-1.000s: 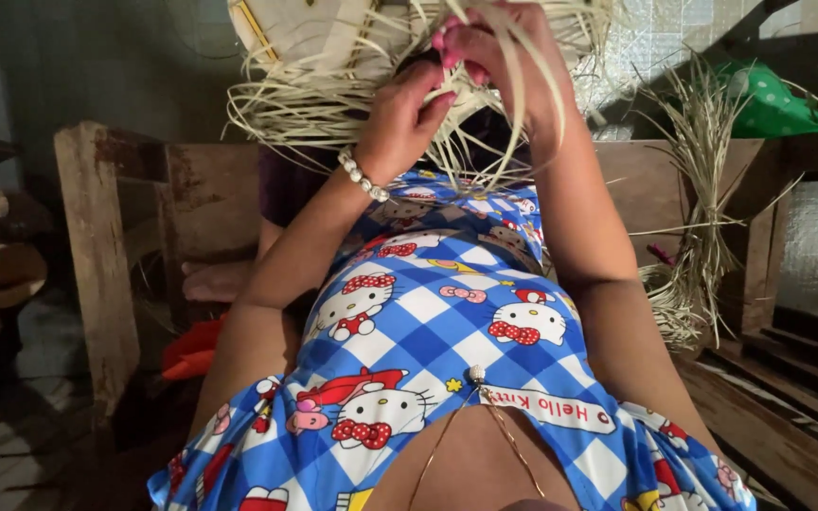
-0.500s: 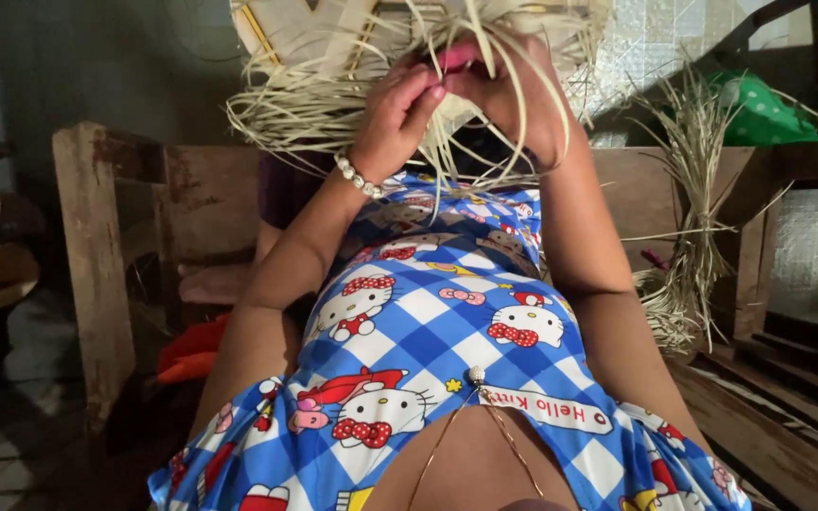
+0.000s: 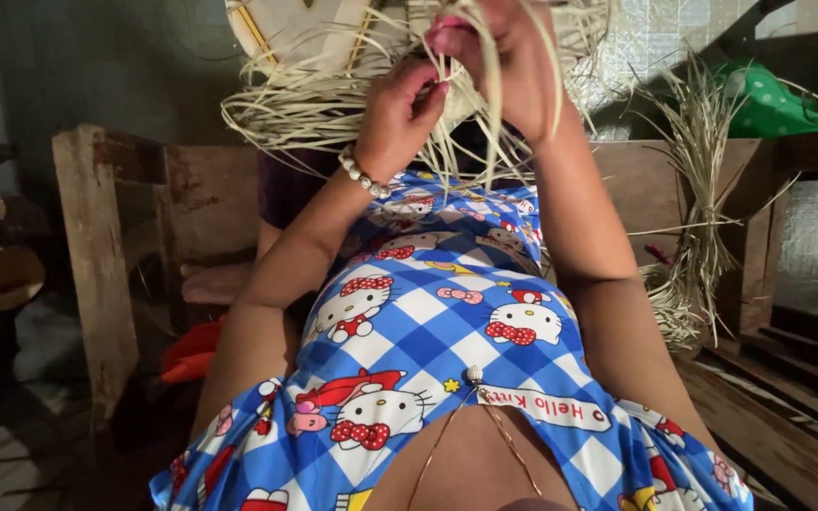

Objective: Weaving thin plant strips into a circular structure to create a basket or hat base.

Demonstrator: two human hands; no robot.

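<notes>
Both hands are raised over the lap and closed on pale straw strands — the left hand (image 3: 398, 114), with a bead bracelet (image 3: 364, 174) at its wrist, is pinched shut on a few strands, and the right hand (image 3: 508, 66) is curled around others just beside it. The strands hang from a half-woven straw piece (image 3: 314, 57) held up at the top of the view, its loose ends fanned out beneath. A bundle of loose straw (image 3: 698, 189) is draped over a wooden bench (image 3: 97, 246) to the right — well apart from the hands.
</notes>
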